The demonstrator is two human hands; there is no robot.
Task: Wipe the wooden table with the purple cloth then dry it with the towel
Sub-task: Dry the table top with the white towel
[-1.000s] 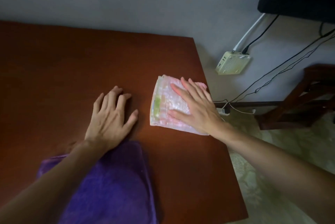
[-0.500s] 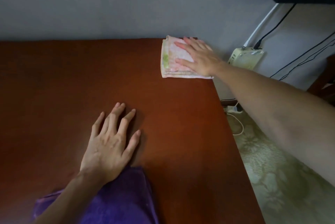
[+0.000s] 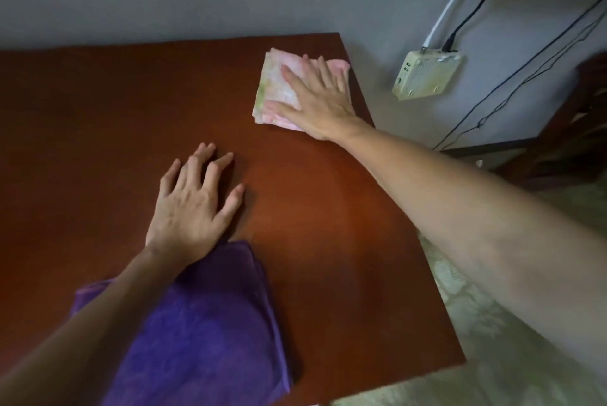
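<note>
Two hands — right hand (image 3: 320, 105) pressing one towel (image 3: 279, 87).

folded pink towel (image 3: 279, 87), purple cloth (image 3: 203, 323), wooden table (image 3: 98, 116)

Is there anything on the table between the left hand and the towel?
Nothing: in the head view only bare wood of the table separates the left hand from the towel, which the right hand presses flat.

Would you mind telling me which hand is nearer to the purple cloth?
Left. The left hand rests on the table just beyond the purple cloth; the right hand presses the towel near the far corner.
</note>
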